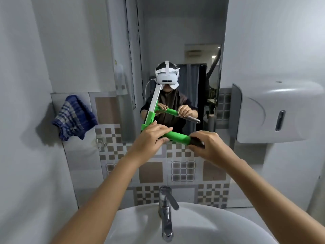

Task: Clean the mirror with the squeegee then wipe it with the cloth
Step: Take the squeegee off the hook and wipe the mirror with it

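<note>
A green squeegee (177,136) with a white blade bar lies against the lower part of the mirror (175,50). The blade runs diagonally up to the left across the glass. My left hand (151,136) is closed on the handle near the blade end. My right hand (207,145) is closed on the dark far end of the same handle. Both hands and the squeegee are reflected in the glass. A blue checked cloth (74,117) hangs on the wall to the left of the mirror, away from both hands.
A white sink (202,224) with a chrome tap (166,208) sits directly below my arms. A grey paper towel dispenser (274,111) juts out of the right wall. Checked tiles (182,169) cover the wall under the mirror.
</note>
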